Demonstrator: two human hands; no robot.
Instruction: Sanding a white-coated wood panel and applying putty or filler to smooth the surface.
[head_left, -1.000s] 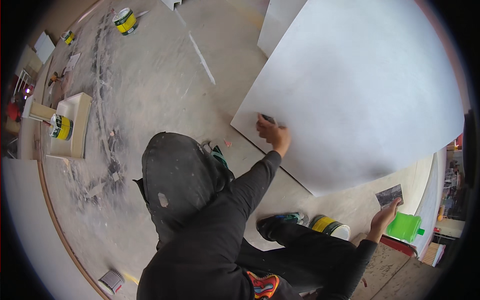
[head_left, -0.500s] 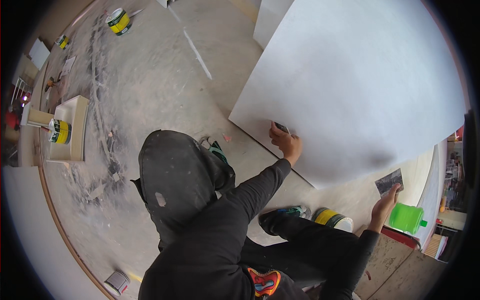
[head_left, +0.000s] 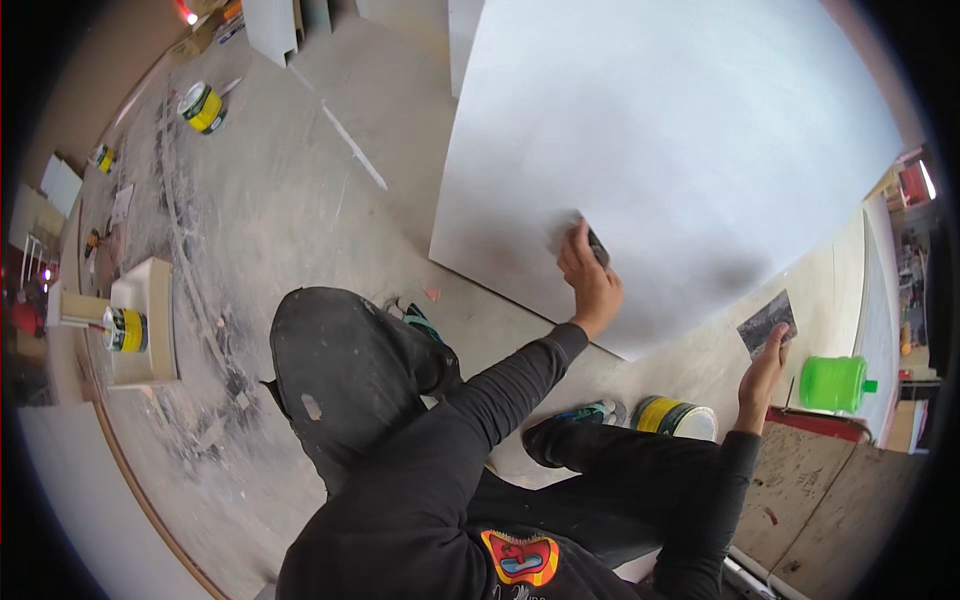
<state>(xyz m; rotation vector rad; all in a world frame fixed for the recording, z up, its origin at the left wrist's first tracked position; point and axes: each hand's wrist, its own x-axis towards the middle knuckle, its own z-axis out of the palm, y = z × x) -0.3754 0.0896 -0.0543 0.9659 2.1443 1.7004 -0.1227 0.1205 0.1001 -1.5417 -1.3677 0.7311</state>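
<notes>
The board (head_left: pixel 690 150) is white and looks smooth, with grey shade around the left hand (head_left: pixel 592 288); it spreads ahead of this hand and to its right. This hand is closed around a small dark pad (head_left: pixel 598 247), over the near part of the board; its fingertips are blurred. Lower right, the right hand (head_left: pixel 763 378) pinches a dark, mottled sheet (head_left: pixel 767 322) by its lower edge. Below that grip, leftward, lies a can (head_left: pixel 676 418) with yellow label, its writing unreadable. The shirt print (head_left: pixel 520 557) is red and yellow, with pale letters under it.
</notes>
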